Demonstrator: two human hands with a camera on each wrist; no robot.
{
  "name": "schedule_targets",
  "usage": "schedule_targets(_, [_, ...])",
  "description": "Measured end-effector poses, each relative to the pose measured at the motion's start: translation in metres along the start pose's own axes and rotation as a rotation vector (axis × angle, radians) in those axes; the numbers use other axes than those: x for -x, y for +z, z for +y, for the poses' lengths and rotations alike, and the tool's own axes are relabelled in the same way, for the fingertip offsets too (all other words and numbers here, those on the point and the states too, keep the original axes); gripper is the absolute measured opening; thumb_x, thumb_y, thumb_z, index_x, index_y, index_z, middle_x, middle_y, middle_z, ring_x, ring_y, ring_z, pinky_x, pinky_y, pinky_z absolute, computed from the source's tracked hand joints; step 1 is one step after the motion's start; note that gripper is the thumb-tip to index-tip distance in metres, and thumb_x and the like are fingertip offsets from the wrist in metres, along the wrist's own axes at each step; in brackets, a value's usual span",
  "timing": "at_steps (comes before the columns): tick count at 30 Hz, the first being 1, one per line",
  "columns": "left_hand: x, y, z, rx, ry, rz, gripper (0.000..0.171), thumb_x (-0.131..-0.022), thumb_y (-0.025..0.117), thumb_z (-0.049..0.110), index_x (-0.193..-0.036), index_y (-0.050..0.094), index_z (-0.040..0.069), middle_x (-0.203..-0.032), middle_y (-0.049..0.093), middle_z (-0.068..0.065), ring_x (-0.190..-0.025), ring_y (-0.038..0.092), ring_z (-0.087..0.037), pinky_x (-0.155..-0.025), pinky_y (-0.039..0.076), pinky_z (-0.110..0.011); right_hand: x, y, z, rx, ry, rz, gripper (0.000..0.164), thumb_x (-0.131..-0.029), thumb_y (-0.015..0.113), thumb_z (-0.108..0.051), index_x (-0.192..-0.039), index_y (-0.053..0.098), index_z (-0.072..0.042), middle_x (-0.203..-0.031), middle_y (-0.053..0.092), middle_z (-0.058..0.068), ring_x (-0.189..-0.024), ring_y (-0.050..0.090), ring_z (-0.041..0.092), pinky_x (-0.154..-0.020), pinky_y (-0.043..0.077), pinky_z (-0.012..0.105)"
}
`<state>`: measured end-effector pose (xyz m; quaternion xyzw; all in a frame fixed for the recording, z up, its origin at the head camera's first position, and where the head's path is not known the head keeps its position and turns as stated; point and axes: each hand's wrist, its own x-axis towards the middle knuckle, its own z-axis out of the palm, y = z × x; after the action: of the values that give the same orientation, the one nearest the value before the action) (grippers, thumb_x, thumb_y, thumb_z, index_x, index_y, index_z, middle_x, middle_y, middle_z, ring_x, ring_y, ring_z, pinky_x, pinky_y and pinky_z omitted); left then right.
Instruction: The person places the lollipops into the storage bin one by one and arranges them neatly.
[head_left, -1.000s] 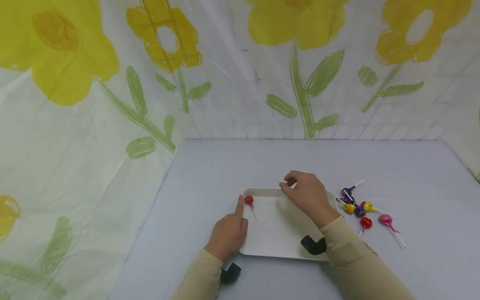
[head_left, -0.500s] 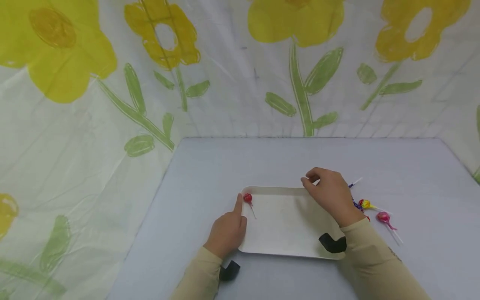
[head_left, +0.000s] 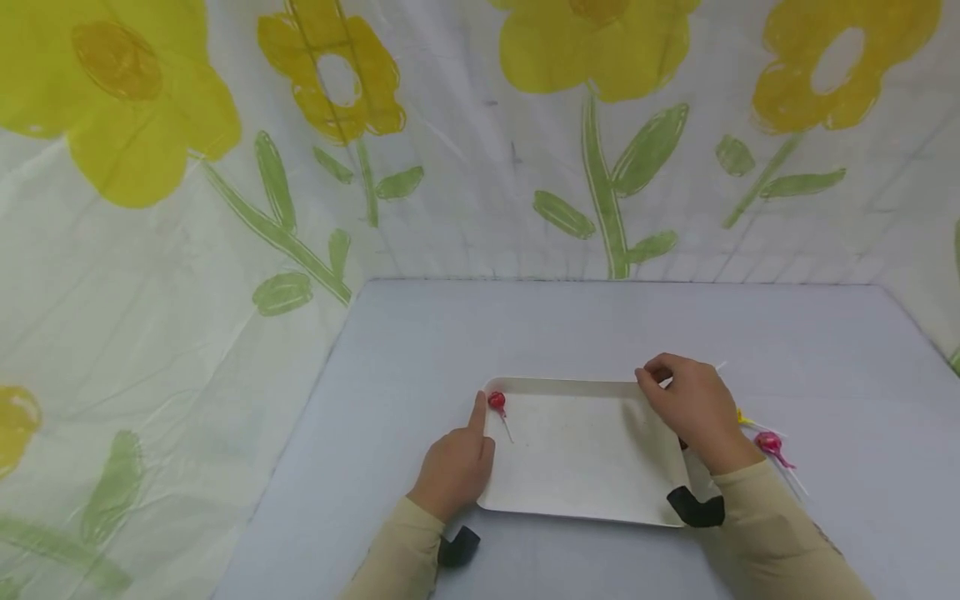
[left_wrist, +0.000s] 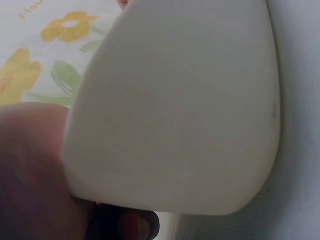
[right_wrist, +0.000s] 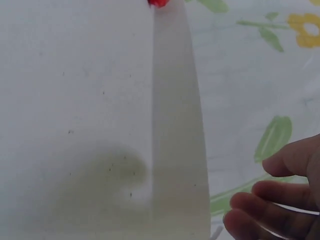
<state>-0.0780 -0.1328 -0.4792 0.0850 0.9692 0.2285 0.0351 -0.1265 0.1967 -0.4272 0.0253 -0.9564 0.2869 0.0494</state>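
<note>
My left hand (head_left: 453, 471) holds the left side of a shallow white tray (head_left: 585, 454), its index finger lying straight along the rim. One red lollipop (head_left: 497, 401) lies in the tray's far left corner, close to that fingertip. My right hand (head_left: 693, 408) hovers over the tray's far right corner, fingers loosely curled with nothing between them. Seen from the right wrist, the fingers (right_wrist: 270, 197) are beyond the tray's wall (right_wrist: 175, 125). In the left wrist view the tray's pale surface (left_wrist: 175, 110) fills the middle, with my left hand (left_wrist: 35, 170) along its edge.
Right of the tray, a pink lollipop (head_left: 768, 442) and part of a yellow one (head_left: 741, 418) lie on the pale tabletop (head_left: 420, 333). Other lollipops there are mostly hidden behind my right hand and forearm. A flower-printed sheet (head_left: 465, 167) hangs behind the table.
My right hand has moved right, from above the middle of the tray's far rim to its far right corner, and now covers much of the lollipop pile. My left hand stays put.
</note>
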Motion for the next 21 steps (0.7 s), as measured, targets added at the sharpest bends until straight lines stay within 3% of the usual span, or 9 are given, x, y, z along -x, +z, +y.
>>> schedule_targets(14, [-0.001,0.001,-0.001,0.009,0.007,-0.004,0.064,-0.105,0.049,0.019,-0.163,0.033,0.000,-0.058,0.039,0.002,-0.051,0.034,-0.014,-0.052,0.033,-0.031,0.014,-0.019,0.022,0.033,0.017,0.004,0.028,-0.101,0.060,-0.027,-0.109,0.078,-0.007,-0.098,0.077,0.009,-0.079,0.065,0.023,-0.062,0.046,0.034])
schedule_targets(21, [-0.001,0.001,-0.001,0.022,0.007,-0.001,0.064,-0.105,0.047,0.018,-0.164,0.032,0.001,-0.059,0.038,0.003,-0.052,0.032,-0.013,-0.052,0.031,-0.029,0.020,-0.017,0.032,0.048,0.058,-0.085,0.031,-0.099,0.056,-0.026,-0.113,0.075,-0.005,-0.101,0.075,0.011,-0.082,0.064,0.023,-0.064,0.045,0.034])
